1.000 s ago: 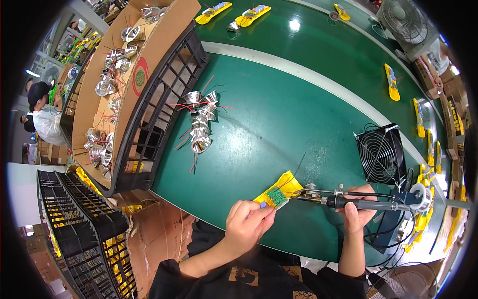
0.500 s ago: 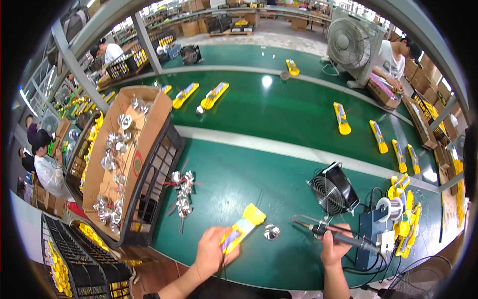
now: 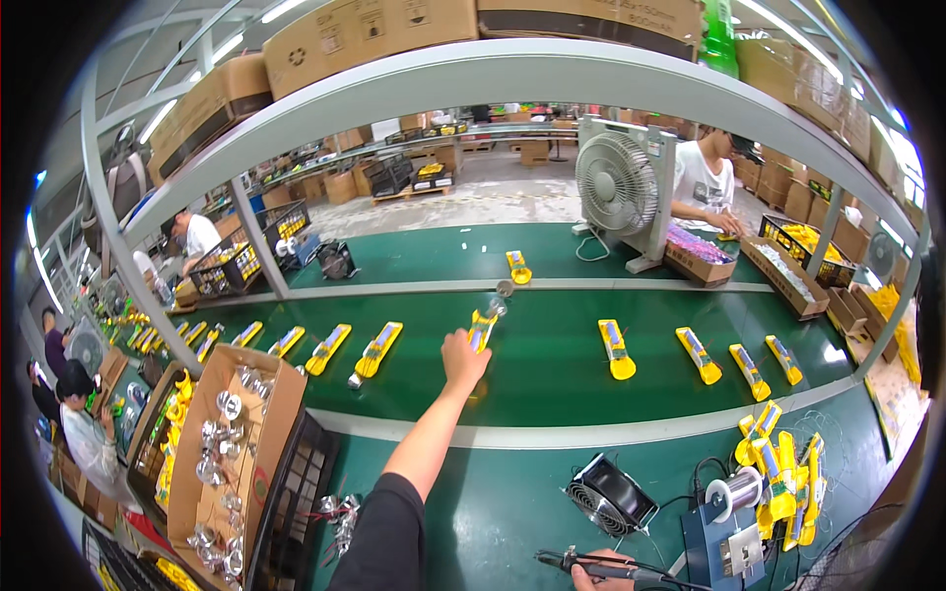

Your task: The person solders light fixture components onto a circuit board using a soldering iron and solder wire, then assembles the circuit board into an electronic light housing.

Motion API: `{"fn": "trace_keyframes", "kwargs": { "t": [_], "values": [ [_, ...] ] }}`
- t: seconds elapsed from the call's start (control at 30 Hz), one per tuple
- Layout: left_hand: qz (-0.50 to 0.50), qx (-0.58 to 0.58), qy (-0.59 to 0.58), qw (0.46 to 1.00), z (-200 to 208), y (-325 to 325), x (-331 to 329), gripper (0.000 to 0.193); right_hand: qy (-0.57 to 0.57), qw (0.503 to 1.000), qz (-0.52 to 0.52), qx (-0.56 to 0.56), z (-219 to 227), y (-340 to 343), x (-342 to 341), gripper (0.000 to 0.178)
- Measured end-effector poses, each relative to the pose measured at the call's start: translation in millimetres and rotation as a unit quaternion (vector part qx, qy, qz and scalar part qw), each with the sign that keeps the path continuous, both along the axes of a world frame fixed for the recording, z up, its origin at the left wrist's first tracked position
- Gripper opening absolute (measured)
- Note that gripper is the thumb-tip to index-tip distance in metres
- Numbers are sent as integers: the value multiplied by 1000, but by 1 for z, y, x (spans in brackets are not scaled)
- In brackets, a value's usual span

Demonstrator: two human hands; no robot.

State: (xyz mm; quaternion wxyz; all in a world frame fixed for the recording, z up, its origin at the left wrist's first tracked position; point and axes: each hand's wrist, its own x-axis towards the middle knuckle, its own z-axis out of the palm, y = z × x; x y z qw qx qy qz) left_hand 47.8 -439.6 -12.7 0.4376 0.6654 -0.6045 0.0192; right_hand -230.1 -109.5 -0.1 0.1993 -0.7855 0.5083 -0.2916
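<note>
The left hand (image 3: 463, 357) was stretched far out over the green conveyor belt (image 3: 552, 379), its fingers clamped on the lower end of a yellow plastic torch body (image 3: 482, 328), which stood tilted up and away from the hand with a shiny silver reflector at its far tip. More yellow torch bodies (image 3: 616, 350), long and flat with flared heads, lay spaced along the same belt. At the lower edge the right hand (image 3: 603, 574) was wrapped around the dark handle of a soldering iron (image 3: 576, 564), low over the smooth green counter (image 3: 493, 502). A small black square fan (image 3: 611, 492) and a spool of solder wire (image 3: 737, 490) stood nearby.
</note>
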Motion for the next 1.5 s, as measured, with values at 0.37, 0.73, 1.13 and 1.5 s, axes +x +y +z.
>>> {"fn": "trace_keyframes", "kwargs": {
  "t": [0.37, 0.73, 1.13, 1.5],
  "values": [
    [-184, 63, -12, 981, 31, 21, -120, 35, 62, 997, 2, 49, 28, -10, 2, 13],
    [-189, 210, -35, 959, 3, 7, -180, 25, -113, 989, -33, -84, 11, -5, -17, 12],
    [-139, 162, -48, 976, 11, 320, -21, 16, -419, 872, -78, -241, 10, 16, -10, 29],
    [-77, 148, 30, 985, 11, 457, -15, 14, -521, 835, 57, -165, 12, 34, -4, 29]
  ]
}}
